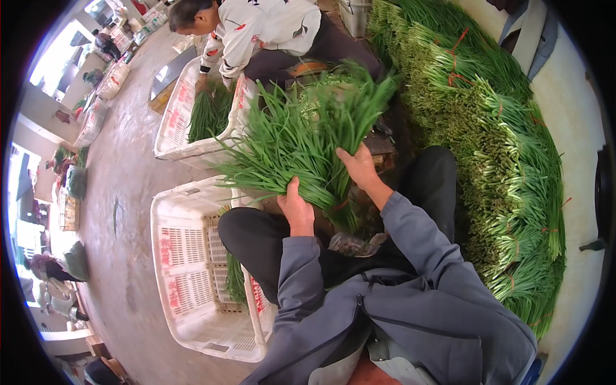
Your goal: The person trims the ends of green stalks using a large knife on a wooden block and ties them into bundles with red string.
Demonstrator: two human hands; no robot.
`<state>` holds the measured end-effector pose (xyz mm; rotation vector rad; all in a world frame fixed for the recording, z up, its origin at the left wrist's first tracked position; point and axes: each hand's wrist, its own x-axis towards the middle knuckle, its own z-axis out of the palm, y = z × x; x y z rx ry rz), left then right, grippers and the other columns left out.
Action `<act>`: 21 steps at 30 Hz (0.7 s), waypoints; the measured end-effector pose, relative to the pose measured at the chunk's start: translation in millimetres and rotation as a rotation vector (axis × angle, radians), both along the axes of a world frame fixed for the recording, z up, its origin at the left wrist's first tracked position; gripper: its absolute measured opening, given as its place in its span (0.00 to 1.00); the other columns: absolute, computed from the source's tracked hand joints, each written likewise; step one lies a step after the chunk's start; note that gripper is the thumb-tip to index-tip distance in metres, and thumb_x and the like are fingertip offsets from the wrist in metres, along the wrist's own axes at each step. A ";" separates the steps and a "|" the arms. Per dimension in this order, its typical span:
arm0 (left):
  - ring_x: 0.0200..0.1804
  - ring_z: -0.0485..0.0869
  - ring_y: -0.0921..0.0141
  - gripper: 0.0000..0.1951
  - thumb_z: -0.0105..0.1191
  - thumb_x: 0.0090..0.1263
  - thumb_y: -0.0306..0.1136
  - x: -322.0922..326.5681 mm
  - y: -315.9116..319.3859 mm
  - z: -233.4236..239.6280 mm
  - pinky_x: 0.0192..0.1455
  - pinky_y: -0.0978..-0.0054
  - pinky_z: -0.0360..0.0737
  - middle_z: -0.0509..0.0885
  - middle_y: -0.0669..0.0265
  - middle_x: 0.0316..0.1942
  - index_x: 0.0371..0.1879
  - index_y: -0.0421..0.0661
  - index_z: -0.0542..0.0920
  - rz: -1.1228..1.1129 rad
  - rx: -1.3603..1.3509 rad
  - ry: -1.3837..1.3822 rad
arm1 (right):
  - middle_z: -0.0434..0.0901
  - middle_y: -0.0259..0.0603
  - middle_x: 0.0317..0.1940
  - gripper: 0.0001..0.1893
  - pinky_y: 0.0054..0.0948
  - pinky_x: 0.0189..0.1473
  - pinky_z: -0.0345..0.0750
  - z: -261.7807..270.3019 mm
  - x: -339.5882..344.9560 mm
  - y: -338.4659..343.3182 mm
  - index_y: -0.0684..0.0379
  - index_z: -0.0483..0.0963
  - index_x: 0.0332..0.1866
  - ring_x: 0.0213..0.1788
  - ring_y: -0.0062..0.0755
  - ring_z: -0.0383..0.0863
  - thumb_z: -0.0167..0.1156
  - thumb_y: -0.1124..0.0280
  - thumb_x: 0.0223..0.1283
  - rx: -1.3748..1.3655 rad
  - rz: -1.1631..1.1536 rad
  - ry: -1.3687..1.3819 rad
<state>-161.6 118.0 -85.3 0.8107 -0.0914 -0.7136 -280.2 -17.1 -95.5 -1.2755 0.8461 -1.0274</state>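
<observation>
A large bunch of green garlic chives [288, 149] fans out before me, its leaves spread away from my body. My left hand [296, 209] grips it on the left side, thumb up along the leaves. On the right side my right hand [358, 168] grips more of the leaves, some of them blurred. A red tie [341, 205] shows near the lower end of the bunch, between my knees. Beside my left knee stands a white plastic crate [185, 269] with some chives [236, 279] along its near side, partly hidden by my leg.
Bundled chives [481, 192] with red ties form a long pile along the wall at my right. Across from me a person [269, 29] reaches into another white crate [173, 115] holding chives. Concrete floor [115, 240] extends left towards other people and crates.
</observation>
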 end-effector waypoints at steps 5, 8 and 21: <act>0.53 0.83 0.62 0.16 0.55 0.70 0.22 4.6 -1.7 -3.0 0.54 0.60 0.84 0.82 0.60 0.54 0.56 0.36 0.77 0.026 0.008 0.091 | 0.81 0.40 0.54 0.21 0.32 0.57 0.76 18.5 -7.5 6.0 0.67 0.71 0.62 0.52 0.29 0.80 0.63 0.77 0.65 0.026 0.002 0.024; 0.53 0.83 0.60 0.17 0.55 0.70 0.23 7.3 -1.1 -5.3 0.54 0.58 0.84 0.81 0.58 0.54 0.56 0.34 0.76 -0.039 0.005 0.144 | 0.82 0.40 0.54 0.22 0.33 0.56 0.76 28.8 -9.1 8.9 0.66 0.72 0.62 0.52 0.30 0.80 0.63 0.77 0.64 0.033 0.022 0.035; 0.51 0.83 0.66 0.16 0.55 0.70 0.21 -5.6 0.6 -13.2 0.54 0.64 0.82 0.83 0.62 0.53 0.56 0.37 0.77 0.016 0.121 0.047 | 0.78 0.61 0.57 0.46 0.43 0.57 0.77 73.3 -21.2 14.3 0.64 0.60 0.73 0.58 0.59 0.80 0.73 0.50 0.54 -0.521 -0.174 0.822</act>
